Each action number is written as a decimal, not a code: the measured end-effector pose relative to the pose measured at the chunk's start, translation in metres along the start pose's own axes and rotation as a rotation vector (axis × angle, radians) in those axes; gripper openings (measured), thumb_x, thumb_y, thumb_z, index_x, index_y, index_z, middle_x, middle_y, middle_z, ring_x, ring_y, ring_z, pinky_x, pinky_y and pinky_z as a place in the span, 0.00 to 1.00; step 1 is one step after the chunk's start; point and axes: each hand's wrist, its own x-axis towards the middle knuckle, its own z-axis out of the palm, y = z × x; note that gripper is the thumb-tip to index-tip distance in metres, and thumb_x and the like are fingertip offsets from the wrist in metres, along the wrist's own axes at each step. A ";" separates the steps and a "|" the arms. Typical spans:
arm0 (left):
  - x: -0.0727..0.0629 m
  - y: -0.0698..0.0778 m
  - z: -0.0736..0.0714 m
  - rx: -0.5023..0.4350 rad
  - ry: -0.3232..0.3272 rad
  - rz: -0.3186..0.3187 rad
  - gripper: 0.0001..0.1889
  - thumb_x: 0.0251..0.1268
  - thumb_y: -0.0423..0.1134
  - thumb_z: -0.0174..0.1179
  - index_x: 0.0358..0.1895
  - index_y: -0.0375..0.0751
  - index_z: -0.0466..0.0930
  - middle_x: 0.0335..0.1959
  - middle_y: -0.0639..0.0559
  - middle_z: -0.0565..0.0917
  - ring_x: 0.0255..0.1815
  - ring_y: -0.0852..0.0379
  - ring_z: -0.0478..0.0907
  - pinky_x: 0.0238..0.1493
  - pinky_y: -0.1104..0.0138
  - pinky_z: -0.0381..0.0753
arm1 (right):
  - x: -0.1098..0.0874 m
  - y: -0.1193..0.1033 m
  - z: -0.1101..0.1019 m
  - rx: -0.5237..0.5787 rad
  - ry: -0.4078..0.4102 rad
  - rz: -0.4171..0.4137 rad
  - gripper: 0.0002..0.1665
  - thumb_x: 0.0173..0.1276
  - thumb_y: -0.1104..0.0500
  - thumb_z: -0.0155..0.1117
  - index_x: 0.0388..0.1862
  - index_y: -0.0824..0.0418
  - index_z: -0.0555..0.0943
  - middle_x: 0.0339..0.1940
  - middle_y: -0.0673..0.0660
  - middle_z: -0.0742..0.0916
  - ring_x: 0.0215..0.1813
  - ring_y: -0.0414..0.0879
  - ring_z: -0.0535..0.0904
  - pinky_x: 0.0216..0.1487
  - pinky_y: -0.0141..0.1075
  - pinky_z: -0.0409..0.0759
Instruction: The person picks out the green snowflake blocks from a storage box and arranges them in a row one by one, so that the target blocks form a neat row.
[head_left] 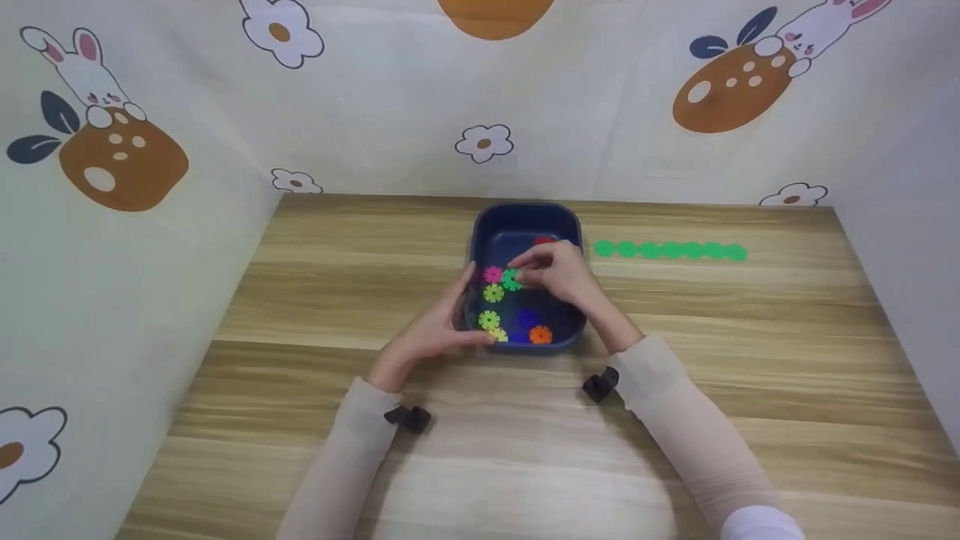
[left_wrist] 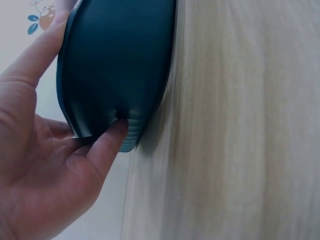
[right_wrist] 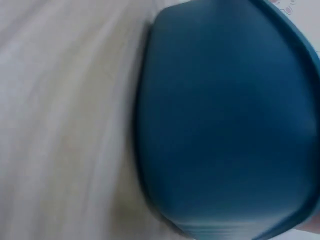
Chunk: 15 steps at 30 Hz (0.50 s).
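Observation:
A dark blue plastic bin [head_left: 525, 217] stands on the table with several flower-shaped plastic discs inside. My left hand [head_left: 436, 324] holds the bin at its near left corner, the thumb by the front rim and the fingers along the left side. In the left wrist view, that hand [left_wrist: 55, 165] has its fingertips against the bin's wall [left_wrist: 115, 60]. Reaching in over the right rim, my right hand [head_left: 556, 274] pinches a green notched disc [head_left: 511, 280] between thumb and fingers. The right wrist view is mostly filled by the bin's outer wall [right_wrist: 225, 115].
Inside the bin lie a pink disc [head_left: 493, 275], several yellow-green discs [head_left: 489, 319], an orange disc [head_left: 540, 334], blue ones [head_left: 528, 319] and a partly hidden red one [head_left: 545, 241]. A row of green discs [head_left: 671, 250] stretches rightward from the bin. A patterned curtain [head_left: 390, 112] borders the table's back.

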 end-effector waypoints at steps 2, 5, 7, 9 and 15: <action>0.000 0.000 0.000 0.003 0.001 0.000 0.65 0.51 0.50 0.76 0.82 0.52 0.33 0.84 0.47 0.39 0.83 0.46 0.42 0.82 0.50 0.45 | -0.001 -0.002 -0.005 0.020 0.008 -0.009 0.09 0.63 0.69 0.70 0.43 0.69 0.88 0.38 0.64 0.90 0.33 0.37 0.85 0.40 0.33 0.88; 0.000 -0.001 0.001 0.013 0.001 -0.005 0.65 0.51 0.51 0.76 0.82 0.53 0.33 0.84 0.47 0.39 0.83 0.46 0.42 0.82 0.50 0.44 | -0.001 -0.005 -0.013 0.049 0.022 -0.004 0.10 0.63 0.69 0.69 0.44 0.69 0.87 0.39 0.65 0.89 0.33 0.37 0.85 0.40 0.32 0.88; 0.000 -0.001 0.001 0.016 0.001 -0.010 0.65 0.51 0.51 0.77 0.82 0.53 0.33 0.84 0.48 0.38 0.84 0.46 0.41 0.82 0.50 0.44 | -0.002 -0.006 -0.020 0.061 0.037 0.008 0.11 0.64 0.69 0.68 0.45 0.69 0.87 0.40 0.65 0.90 0.34 0.36 0.84 0.40 0.31 0.87; -0.001 -0.001 0.000 0.015 0.003 -0.012 0.65 0.51 0.51 0.77 0.82 0.53 0.32 0.84 0.48 0.38 0.84 0.45 0.41 0.82 0.49 0.43 | -0.002 -0.008 -0.027 0.070 0.061 0.023 0.11 0.65 0.68 0.68 0.46 0.69 0.87 0.41 0.63 0.90 0.35 0.36 0.84 0.40 0.30 0.87; 0.000 -0.001 -0.001 0.042 0.003 -0.021 0.66 0.49 0.53 0.77 0.82 0.53 0.33 0.84 0.47 0.39 0.84 0.45 0.41 0.82 0.50 0.44 | -0.002 -0.004 -0.054 0.135 0.136 0.007 0.14 0.65 0.71 0.66 0.50 0.73 0.84 0.33 0.48 0.88 0.35 0.33 0.83 0.40 0.27 0.86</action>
